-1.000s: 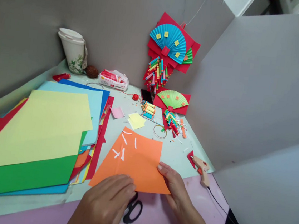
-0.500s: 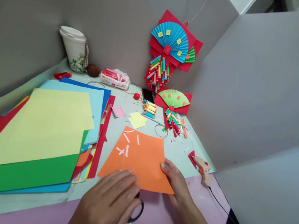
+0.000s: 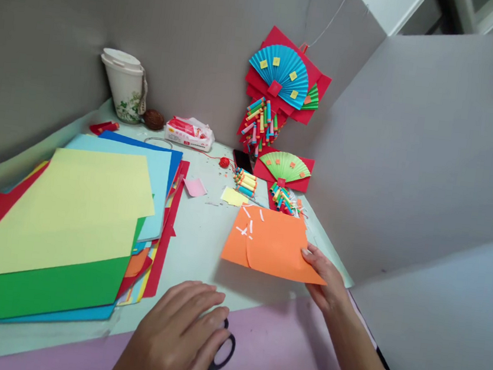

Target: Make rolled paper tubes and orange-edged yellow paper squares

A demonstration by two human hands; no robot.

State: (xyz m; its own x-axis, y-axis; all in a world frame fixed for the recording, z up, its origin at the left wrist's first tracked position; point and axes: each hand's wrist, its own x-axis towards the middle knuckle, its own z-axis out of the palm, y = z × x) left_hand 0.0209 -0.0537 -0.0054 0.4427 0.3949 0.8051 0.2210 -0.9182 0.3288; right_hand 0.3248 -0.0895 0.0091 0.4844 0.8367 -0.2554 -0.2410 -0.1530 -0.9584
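Note:
My right hand [image 3: 323, 280] pinches the near right corner of an orange paper sheet [image 3: 269, 244] and holds it lifted above the table on the right. Small white paper slivers lie on the sheet. My left hand [image 3: 176, 331] rests near the table's front edge, fingers curled over the black scissors [image 3: 224, 349], whose handle loop shows under the fingertips.
A stack of coloured paper sheets [image 3: 69, 212] fills the left. Paper fan decorations [image 3: 278, 82] hang on the back wall, with another fan [image 3: 286, 169], rolled paper tubes [image 3: 244, 182], a cup [image 3: 122, 85], a tissue pack [image 3: 189, 133] and paper scraps behind. Grey partitions close the right.
My right hand has lifted the orange sheet and carried it to the right and farther back, covering the glue gun. My left hand came off the sheet and stays over the scissors.

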